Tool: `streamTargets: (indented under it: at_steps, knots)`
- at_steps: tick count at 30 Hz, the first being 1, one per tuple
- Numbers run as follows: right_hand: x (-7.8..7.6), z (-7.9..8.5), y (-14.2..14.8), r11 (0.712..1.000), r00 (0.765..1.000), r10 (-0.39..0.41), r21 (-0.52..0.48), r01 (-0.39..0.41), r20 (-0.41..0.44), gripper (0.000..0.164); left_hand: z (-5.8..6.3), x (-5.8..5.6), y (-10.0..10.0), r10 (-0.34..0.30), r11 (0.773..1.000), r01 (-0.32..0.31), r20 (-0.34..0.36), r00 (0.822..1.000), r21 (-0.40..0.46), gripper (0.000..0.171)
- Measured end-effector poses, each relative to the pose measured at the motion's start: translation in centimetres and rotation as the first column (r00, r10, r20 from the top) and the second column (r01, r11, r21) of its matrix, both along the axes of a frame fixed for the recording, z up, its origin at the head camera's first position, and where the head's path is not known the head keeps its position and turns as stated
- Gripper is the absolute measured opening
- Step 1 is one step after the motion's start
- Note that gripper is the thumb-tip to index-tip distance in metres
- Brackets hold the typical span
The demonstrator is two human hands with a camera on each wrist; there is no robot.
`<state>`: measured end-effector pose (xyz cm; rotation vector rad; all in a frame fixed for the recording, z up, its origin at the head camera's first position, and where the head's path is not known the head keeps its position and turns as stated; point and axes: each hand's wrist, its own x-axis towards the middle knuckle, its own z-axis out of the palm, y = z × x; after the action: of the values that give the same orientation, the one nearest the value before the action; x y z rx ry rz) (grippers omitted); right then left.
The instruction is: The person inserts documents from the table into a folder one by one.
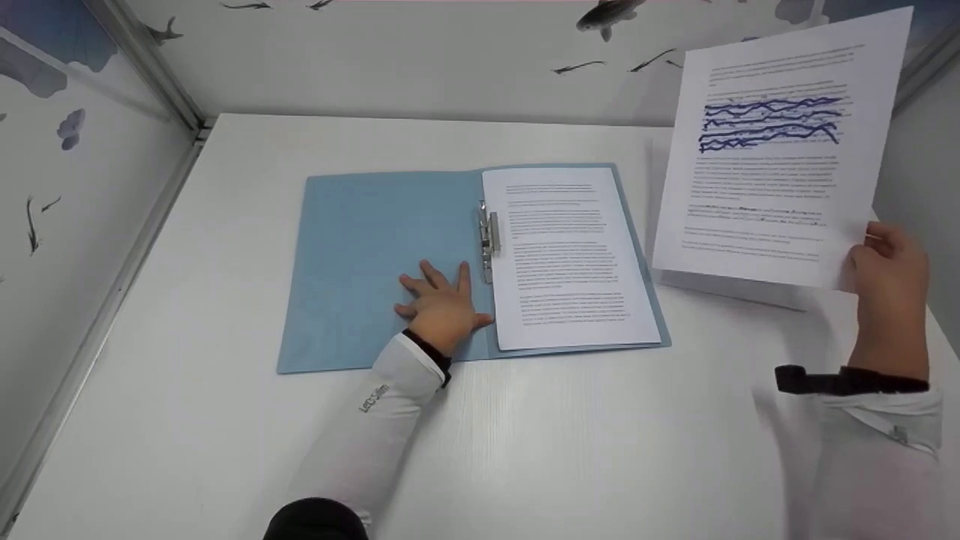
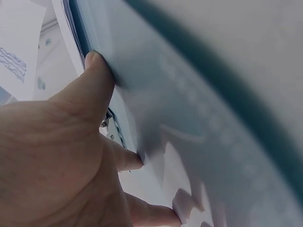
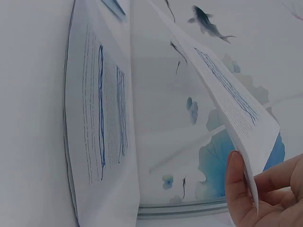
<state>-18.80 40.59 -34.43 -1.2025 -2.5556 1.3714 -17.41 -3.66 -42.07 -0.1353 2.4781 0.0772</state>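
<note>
A light blue folder (image 1: 367,225) lies opened flat on the white table, with printed pages (image 1: 570,262) on its right side beside a metal clip (image 1: 489,238). My left hand (image 1: 442,307) rests on the folder with its fingers spread, the thumb near the pages' edge. In the left wrist view, the left fingertips (image 2: 94,59) touch the blue surface. At the right, my right hand (image 1: 892,285) pinches the lower right corner of a printed sheet (image 1: 765,180) crossed with blue pen lines. The sheet is raised above the table and tilted.
Beneath the raised sheet lie other papers (image 3: 106,113), the top one also marked with blue lines. White panels with fish and lotus pictures (image 1: 420,60) stand behind and at the sides. Bare white tabletop (image 1: 570,442) extends in front of the folder.
</note>
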Motion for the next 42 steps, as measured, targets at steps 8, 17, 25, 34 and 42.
streamTargets:
  at_steps: [8,17,25,34,42]
  knots:
    - [1.7,-1.2,-3.3,0.876,0.937,0.055,-0.434,-0.212,-0.346,0.052,0.0,0.0,-0.1,-0.008,1.0,0.008,-0.014,1.0,-0.009,0.095]
    - [3.2,-3.2,-7.7,0.743,0.882,0.175,-0.529,-0.409,-0.437,0.043,0.3,0.0,0.2,-0.003,1.0,0.003,0.019,1.0,-0.012,0.093]
    - [3.9,-5.6,-10.3,0.749,0.879,0.334,-0.469,-0.467,-0.34,0.045,0.4,-0.1,-0.1,-0.002,1.0,0.002,0.012,1.0,0.024,0.091]
    - [3.7,-6.4,-11.7,0.778,0.857,0.475,-0.359,-0.516,-0.201,0.051,0.7,0.0,-0.5,-0.045,0.999,0.045,-0.02,0.999,0.016,0.092]
    - [3.6,-6.4,-12.2,0.761,0.84,0.516,-0.362,-0.538,-0.165,0.051,0.7,0.3,-0.6,-0.114,0.992,0.111,-0.064,0.991,-0.06,0.093]
